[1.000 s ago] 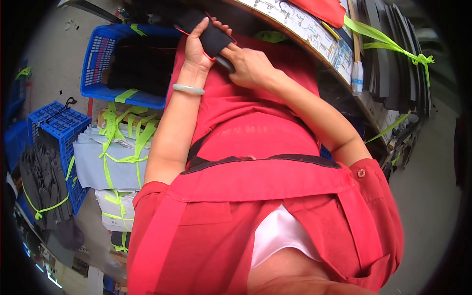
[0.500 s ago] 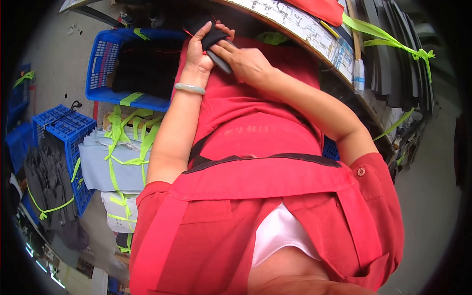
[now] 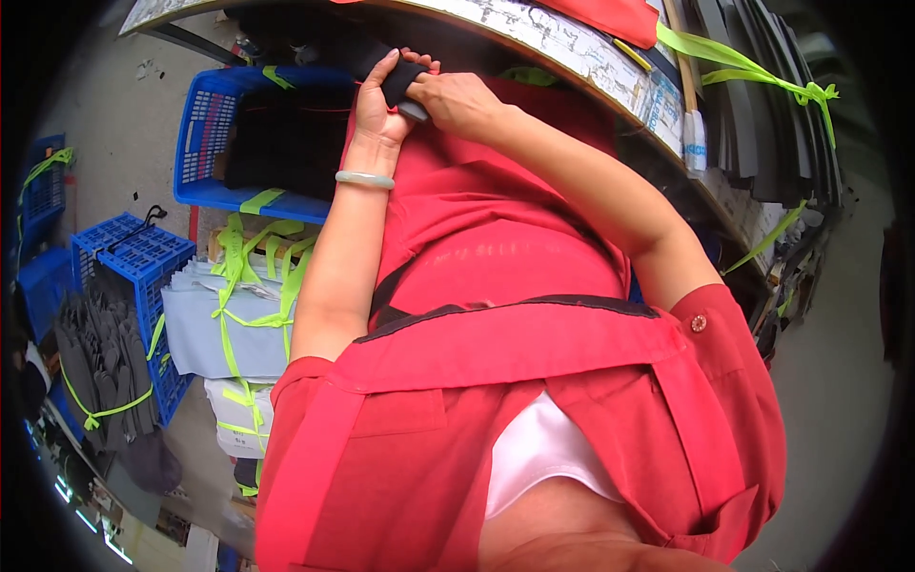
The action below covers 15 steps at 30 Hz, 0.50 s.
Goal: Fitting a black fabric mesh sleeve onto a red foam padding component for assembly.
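Between eleven and twelve o'clock, a soft black cloth piece (image 3: 400,84) with a rounded grey flat end (image 3: 413,112) is wrapped by the left hand (image 3: 383,112). The right hand's (image 3: 464,103) fingers touch its edge; whether they pinch, I cannot tell. A worn white-topped workbench (image 3: 477,17) runs from twelve; a blue plastic crate (image 3: 217,194) stands at ten, on grey floor (image 3: 124,129).

The left arm (image 3: 334,257) stretches forward, its fingers (image 3: 420,59) curled; the right arm (image 3: 591,176) bends inward, its fingers (image 3: 435,88) close beside them.
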Each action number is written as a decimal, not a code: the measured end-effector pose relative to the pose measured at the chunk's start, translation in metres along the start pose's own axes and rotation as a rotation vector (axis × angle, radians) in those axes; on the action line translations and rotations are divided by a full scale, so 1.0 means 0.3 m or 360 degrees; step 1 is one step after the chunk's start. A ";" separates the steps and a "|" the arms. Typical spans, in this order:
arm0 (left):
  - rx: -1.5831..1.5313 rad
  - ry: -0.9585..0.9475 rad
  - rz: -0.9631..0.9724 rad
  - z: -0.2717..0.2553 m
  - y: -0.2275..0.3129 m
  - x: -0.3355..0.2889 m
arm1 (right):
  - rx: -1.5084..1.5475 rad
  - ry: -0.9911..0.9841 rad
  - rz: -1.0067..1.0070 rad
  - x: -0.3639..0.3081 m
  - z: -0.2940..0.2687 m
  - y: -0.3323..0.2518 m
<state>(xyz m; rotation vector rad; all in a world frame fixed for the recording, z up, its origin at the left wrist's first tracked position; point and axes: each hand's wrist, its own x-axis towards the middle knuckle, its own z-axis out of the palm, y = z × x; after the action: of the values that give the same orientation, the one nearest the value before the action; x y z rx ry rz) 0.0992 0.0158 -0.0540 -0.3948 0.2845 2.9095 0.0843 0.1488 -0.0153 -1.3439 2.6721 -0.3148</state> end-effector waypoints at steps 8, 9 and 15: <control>-0.0239 -0.0120 -0.0204 -0.028 0.004 -0.014 | 0.0176 0.0069 0.0109 -0.158 -0.102 -0.081; -0.0400 -0.0266 -0.0270 -0.048 -0.001 -0.002 | 0.0163 0.0113 0.0113 -0.123 -0.081 -0.071; -0.0100 -0.0035 -0.0254 0.020 0.013 -0.048 | 0.0320 0.0098 0.0062 -0.086 -0.072 -0.036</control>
<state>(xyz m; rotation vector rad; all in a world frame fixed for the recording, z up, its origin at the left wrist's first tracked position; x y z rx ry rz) 0.1105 0.0110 -0.0435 -0.3764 0.1509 2.7696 0.1032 0.1660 0.0090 -1.2400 2.6273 -0.6117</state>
